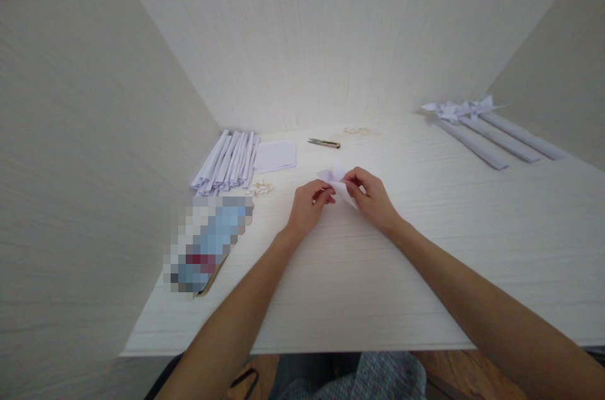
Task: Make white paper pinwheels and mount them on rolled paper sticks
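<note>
A small sheet of white paper [337, 173] is held between my two hands above the middle of the white table, its corners curled up and bent inward. My left hand [305, 208] pinches its left side between thumb and fingers. On the other side, my right hand [373, 200] grips the paper's right edge with thumb and forefinger. The paper's centre is partly hidden by my fingertips. Just beyond it lie thread snips [324, 143] with pointed blades. A stack of white paper squares [275, 156] rests to the left of the snips.
Rolled white paper tubes [227, 160] are piled at the back left. Small pale bits [259, 188] lie beside them, others [356, 131] near the wall. A blurred-out flat object [212, 249] sits at left. Several paper tubes [501, 135] with folded paper pinwheels [456, 110] lie at right.
</note>
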Available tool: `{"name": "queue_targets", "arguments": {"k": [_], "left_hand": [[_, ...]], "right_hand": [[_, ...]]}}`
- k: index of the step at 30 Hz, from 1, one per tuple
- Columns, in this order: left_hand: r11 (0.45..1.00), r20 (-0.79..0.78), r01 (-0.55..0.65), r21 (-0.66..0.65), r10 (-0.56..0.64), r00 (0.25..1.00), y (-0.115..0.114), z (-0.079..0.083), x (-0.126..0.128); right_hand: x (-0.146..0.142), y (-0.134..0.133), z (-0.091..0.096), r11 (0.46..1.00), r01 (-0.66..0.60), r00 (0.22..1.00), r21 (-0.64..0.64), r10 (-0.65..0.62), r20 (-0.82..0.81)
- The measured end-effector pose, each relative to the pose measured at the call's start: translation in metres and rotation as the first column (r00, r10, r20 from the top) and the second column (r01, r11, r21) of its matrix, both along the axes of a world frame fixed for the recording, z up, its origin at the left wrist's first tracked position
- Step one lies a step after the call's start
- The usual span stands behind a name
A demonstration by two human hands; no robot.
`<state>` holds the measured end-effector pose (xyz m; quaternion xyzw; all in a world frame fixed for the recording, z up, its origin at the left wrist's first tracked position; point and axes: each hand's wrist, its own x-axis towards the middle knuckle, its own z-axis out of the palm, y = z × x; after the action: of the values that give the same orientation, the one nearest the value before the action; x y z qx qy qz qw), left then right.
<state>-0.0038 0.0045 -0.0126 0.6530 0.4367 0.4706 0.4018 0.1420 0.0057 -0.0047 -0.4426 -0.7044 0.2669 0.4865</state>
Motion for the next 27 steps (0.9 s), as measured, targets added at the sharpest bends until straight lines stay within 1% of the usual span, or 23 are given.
{"name": "queue_targets", "arguments": {"k": [13,18,21,24,27], "left_hand": [[1.000,-0.038,0.021,0.002,-0.021,0.999,-0.0019,0.0039,-0.0008],[0.999,-0.055,0.047,0.003,-0.047,0.997,-0.0019,0.0028,-0.0007],[0.999,-0.049,0.051,-0.005,-0.051,0.998,-0.0022,0.0030,-0.0002],[0.997,-0.010,0.043,-0.056,-0.044,0.999,-0.0014,0.0044,-0.0003],[0.990,0.069,0.051,-0.131,-0.042,0.997,0.0012,0.0051,-0.0018]], "right_hand": [[0.0001,0.0012,-0.0003,0.999,-0.022,1.000,-0.027,0.022,0.001],[-0.0003,0.0012,-0.0011,0.997,-0.063,0.998,-0.044,0.063,0.002],[-0.0006,0.0017,-0.0018,0.997,-0.067,0.998,-0.038,0.067,-0.008],[-0.0010,0.0029,-0.0030,0.997,-0.063,0.998,-0.046,0.062,-0.030],[-0.0013,0.0039,-0.0051,0.997,-0.054,0.995,-0.050,0.050,-0.085]]}}
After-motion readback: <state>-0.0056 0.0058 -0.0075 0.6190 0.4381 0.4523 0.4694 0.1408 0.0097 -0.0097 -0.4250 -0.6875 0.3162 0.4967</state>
